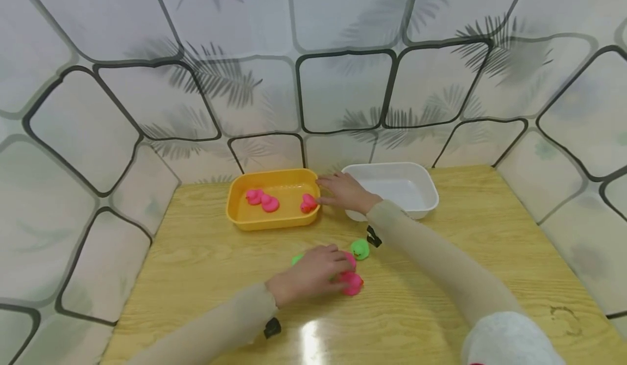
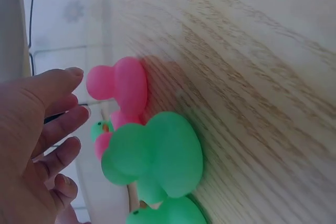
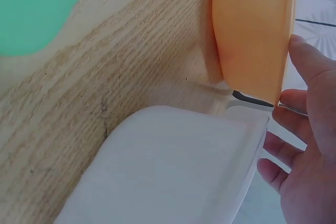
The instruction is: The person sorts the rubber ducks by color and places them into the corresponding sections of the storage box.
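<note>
Above a cluster of small toy ducks hovers my left hand (image 1: 313, 275), fingers loosely bent and, in the left wrist view, apart from the ducks. The cluster has a pink duck (image 1: 351, 284), another pink one partly covered by the fingers, a green duck (image 1: 360, 249) and several green ducks mostly hidden in the head view but plain in the left wrist view, such as this green duck (image 2: 157, 153). My right hand (image 1: 346, 192) is at the right rim of the yellow-orange tray (image 1: 271, 225), fingers spread. Just inside that rim lies a pink duck (image 1: 308, 203); the hand grips nothing visible.
Two more pink ducks (image 1: 269, 204) lie in the left part of the yellow-orange tray. A white tray (image 1: 397, 185) stands right of it, partly behind my right wrist. Patterned walls border the wooden table (image 1: 210, 267) at the back and sides.
</note>
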